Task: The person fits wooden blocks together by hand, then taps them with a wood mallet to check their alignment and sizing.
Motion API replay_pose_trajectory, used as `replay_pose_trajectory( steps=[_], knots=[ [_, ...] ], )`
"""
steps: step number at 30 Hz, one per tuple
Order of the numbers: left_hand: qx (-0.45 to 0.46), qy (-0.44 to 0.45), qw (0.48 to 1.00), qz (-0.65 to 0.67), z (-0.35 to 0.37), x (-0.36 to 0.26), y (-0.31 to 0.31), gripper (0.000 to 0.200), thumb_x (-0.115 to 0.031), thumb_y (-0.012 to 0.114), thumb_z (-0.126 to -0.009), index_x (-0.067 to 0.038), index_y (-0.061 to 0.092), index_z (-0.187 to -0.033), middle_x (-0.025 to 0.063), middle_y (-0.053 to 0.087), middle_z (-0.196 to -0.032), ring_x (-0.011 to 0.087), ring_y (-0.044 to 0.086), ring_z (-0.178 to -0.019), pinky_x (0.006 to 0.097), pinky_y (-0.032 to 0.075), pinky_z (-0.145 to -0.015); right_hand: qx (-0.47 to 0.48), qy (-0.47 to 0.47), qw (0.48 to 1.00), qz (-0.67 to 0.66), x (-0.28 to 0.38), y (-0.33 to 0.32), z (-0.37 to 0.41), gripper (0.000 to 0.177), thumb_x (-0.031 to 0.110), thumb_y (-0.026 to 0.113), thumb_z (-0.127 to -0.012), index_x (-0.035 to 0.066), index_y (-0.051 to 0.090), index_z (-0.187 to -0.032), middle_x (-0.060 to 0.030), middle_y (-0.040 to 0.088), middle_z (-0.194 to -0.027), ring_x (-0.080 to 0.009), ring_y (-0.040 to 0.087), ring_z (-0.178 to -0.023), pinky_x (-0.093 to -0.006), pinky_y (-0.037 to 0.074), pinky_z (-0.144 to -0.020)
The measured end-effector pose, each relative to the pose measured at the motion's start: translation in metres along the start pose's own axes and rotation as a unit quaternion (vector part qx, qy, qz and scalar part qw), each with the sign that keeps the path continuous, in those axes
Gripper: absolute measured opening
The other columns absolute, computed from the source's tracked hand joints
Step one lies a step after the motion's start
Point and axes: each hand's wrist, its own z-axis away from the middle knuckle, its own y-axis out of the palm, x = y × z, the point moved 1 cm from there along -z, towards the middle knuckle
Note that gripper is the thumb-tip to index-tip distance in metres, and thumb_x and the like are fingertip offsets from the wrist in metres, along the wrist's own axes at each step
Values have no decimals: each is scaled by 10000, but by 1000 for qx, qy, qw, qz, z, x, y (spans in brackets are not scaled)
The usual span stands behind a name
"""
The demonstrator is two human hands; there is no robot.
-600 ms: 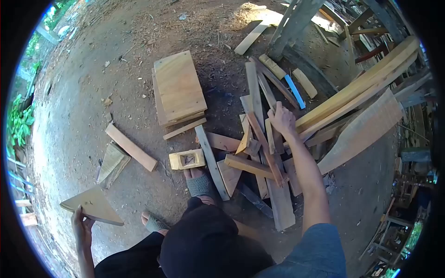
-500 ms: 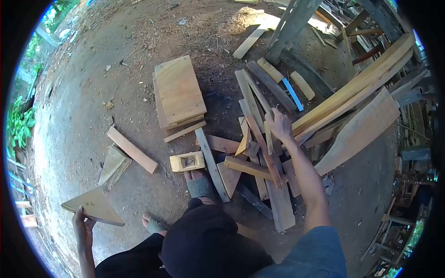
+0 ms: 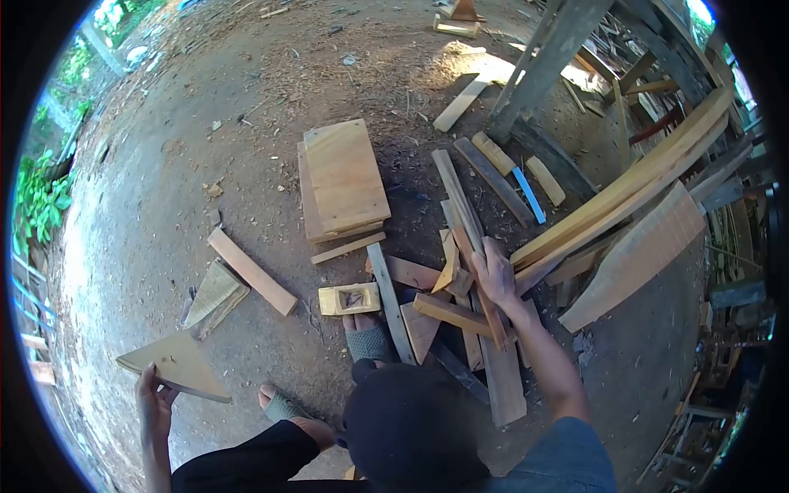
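Observation:
My left hand [image 3: 154, 401] is closed on the edge of a triangular wooden piece [image 3: 182, 366], held at the lower left. My right hand [image 3: 493, 271] lies over the pile at the upper end of several narrow strips [image 3: 459, 197]; its fingers are curled, and what they hold is partly hidden. Below it a reddish strip [image 3: 488, 308] and a wide grey plank [image 3: 503, 382] lie in the heap. A short thick bar [image 3: 448, 315] crosses the pile. The wooden block with a square hollow [image 3: 349, 299] rests by one foot.
A stack of flat boards [image 3: 345, 177] lies ahead. Another triangular piece [image 3: 215, 294] and a pinkish strip [image 3: 253, 271] are on the ground at left. Long beams [image 3: 633, 185] and a curved plank [image 3: 637, 255] lean at right, near a blue-handled tool [image 3: 529, 195].
My right hand has moved down toward me along the strips in the pile. The view has shifted, so the scene sits slightly further right. My left hand still holds the triangular piece.

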Motion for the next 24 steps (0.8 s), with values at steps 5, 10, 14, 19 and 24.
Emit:
replay_pose_trajectory(
  steps=[5,10,14,19,24],
  knots=[
    [-18,-26,999,31,0,0,4,362,-274,557,-992,-2,547,-1230,111,647,-1118,249,701,-951,354,624,-807,94,10,995,21,26,-2,13,556,319,537,-981,-70,474,-1373,-323,607,-1207,-459,606,-1108,-476,486,-947],
    [0,-43,998,42,-2,2,0,375,-288,574,-987,-20,542,-1248,92,630,-1128,237,687,-966,346,608,-831,51,-14,999,-13,41,11,42,566,286,527,-990,-59,413,-1424,-312,570,-1276,-463,575,-1151,-488,461,-974],
    [-2,-29,997,65,-6,9,-16,369,-300,582,-989,-49,547,-1256,60,601,-1165,211,651,-997,353,571,-893,88,25,996,-20,59,-6,68,558,275,513,-1001,-53,395,-1437,-312,535,-1320,-454,543,-1202,-477,442,-1005],
    [5,-27,994,105,-12,13,-45,335,-288,587,-995,-74,562,-1251,43,580,-1153,208,631,-1021,351,557,-914,-21,19,999,-38,39,-14,105,573,297,520,-999,-11,380,-1461,-302,560,-1229,-470,572,-1120,-494,475,-924],
    [-22,-7,990,138,2,6,-40,311,-269,628,-976,-74,573,-1212,36,568,-1074,213,629,-1031,372,555,-977,7,113,994,2,22,-20,133,566,273,545,-986,10,393,-1463,-259,538,-1220,-452,554,-1108,-505,450,-925]
  ],
)
